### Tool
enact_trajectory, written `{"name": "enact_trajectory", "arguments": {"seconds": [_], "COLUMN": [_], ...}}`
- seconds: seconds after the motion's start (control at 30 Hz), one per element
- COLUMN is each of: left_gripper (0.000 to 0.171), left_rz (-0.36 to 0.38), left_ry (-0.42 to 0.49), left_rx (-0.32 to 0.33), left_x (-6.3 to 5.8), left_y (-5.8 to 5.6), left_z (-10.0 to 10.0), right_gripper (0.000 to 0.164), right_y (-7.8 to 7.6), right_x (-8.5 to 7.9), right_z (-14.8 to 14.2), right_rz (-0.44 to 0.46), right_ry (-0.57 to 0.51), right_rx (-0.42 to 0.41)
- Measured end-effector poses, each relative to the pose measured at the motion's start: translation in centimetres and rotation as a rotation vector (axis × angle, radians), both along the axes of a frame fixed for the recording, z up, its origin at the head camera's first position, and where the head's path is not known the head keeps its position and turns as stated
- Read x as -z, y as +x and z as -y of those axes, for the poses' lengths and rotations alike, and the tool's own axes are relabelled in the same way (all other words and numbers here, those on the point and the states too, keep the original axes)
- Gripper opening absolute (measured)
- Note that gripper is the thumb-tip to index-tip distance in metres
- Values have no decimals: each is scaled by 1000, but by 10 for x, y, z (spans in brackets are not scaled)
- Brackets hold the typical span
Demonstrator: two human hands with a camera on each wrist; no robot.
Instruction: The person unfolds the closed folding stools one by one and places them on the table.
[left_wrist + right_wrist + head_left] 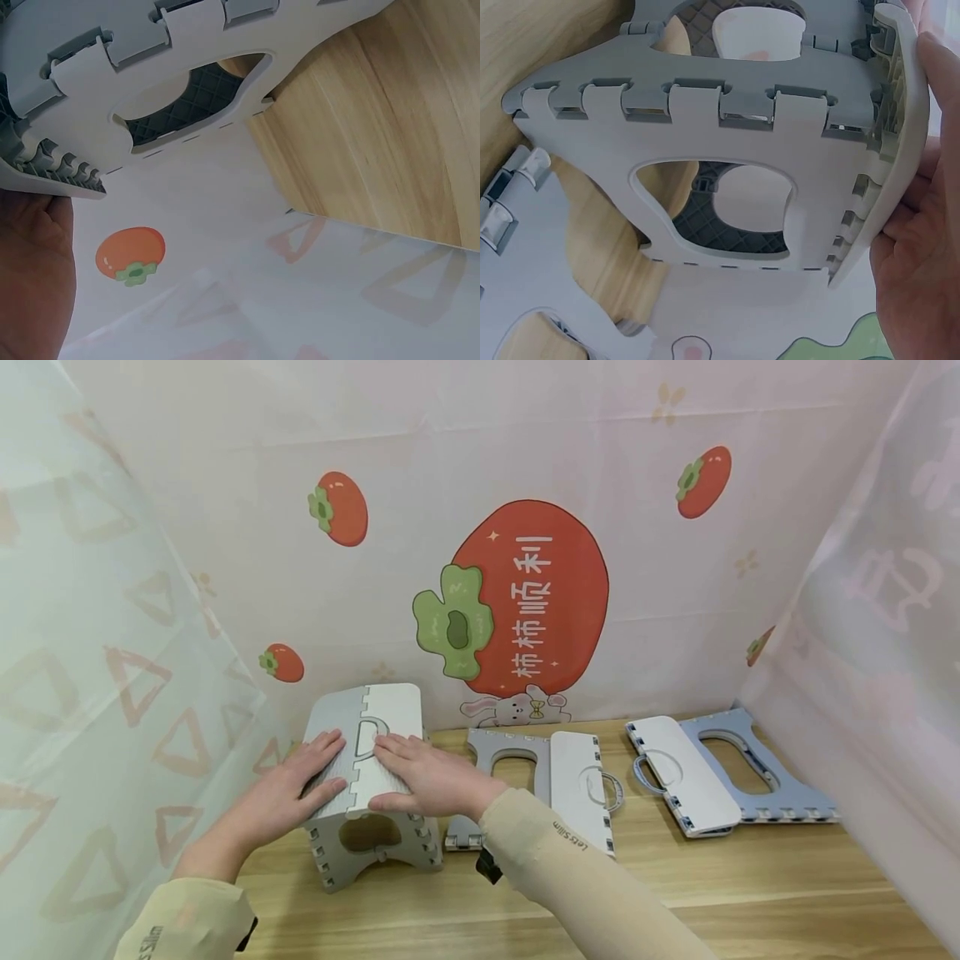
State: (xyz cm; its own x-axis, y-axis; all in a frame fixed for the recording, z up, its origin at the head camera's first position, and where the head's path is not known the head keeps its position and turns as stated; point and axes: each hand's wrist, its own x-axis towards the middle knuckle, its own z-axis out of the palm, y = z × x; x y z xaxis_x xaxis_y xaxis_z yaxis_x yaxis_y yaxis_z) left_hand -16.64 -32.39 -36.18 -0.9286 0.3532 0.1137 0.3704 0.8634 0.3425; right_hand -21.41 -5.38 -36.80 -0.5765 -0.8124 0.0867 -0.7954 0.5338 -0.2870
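Note:
A grey and white folding step stool (397, 706) stands unfolded on its legs at the left of the table. My left hand (288, 781) rests on the grey half of its top, fingers extended. On the white half lies my right hand (435, 772), palm down, with its fingertips beside the carry handle (358, 739). In the left wrist view, the side panel (202, 64) with its oval opening shows below the top. The hinged side (750, 142) fills much of the right wrist view, and my right hand (919, 247) lies along the top's outer face.
Just right of the stool, a grey and white folding stool (573, 777) lies flat, partly behind my right arm. Farther right lies a blue and white one (690, 785), also flat. Printed curtains (660, 635) enclose the wooden table (390, 918) at the back and sides.

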Motion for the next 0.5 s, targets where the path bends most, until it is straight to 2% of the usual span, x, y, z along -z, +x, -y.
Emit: {"name": "enact_trajectory", "arguments": {"seconds": [0.2, 0.5], "left_gripper": [68, 69], "left_rz": [-16, -5], "left_ry": [34, 19], "left_rx": [9, 10], "left_x": [2, 1], "left_y": [0, -1], "left_z": [0, 1], "right_gripper": [84, 84], "right_y": [0, -1], "right_x": [2, 7], "right_z": [-1, -1], "right_rz": [6, -4], "right_ry": [-17, -23], "right_rx": [-1, -11]}}
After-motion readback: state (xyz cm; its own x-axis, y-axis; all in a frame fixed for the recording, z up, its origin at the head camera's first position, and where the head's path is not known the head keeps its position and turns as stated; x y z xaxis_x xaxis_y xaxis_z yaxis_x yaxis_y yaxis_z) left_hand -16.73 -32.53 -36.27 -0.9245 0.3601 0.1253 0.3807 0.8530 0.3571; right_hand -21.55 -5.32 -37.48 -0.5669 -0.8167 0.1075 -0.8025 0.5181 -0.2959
